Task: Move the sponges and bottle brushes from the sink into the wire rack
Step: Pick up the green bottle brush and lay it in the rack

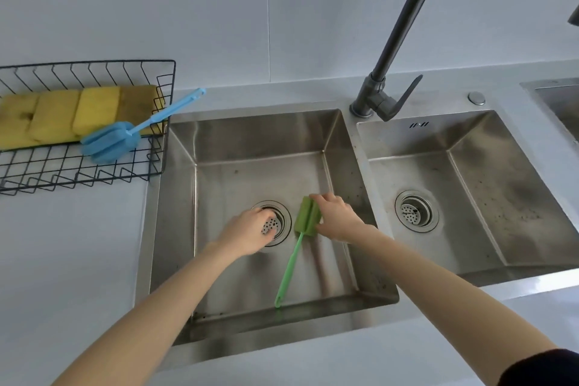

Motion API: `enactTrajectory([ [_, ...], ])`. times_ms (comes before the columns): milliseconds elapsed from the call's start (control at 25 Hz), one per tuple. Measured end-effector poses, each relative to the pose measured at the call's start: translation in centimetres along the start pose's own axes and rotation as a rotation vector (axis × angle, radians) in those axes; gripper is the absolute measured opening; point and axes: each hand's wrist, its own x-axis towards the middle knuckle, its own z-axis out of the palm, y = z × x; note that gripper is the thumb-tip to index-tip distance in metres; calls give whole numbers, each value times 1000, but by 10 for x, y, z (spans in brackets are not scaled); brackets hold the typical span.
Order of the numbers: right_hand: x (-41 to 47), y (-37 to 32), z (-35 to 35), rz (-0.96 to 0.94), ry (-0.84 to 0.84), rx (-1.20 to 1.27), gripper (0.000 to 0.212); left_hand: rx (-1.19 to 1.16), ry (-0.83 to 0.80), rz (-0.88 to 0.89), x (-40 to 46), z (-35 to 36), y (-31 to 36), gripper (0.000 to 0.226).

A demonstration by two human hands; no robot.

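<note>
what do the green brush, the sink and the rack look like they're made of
Green bottle brush: likely soft foam head, matte and porous, on a thin plastic handle. Sink: brushed stainless steel, streaky reflections. Wire rack: thin metal wire, seemingly black-coated.

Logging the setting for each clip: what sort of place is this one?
Most likely a home kitchen, at the sink counter. A stainless double sink with a tall dark faucet is set into a pale countertop, and a wire rack beside it holds yellow sponges and a blue bottle brush.

Pale tiled wall (188, 9) behind grey countertop (62, 244), dark faucet (404, 28)
</note>
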Motion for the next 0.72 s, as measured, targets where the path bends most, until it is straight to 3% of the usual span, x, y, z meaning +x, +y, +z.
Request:
enactTrajectory([
  [320,28,17,34,-211,4,-285,71,-117,-229,-152,7,68,-16,36],
  [600,45,25,54,-340,111,-371,70,-210,-285,-227,16,100,-12,37],
  [720,51,27,62,-307,177,-407,62,-286,-297,-261,19,109,-11,35],
])
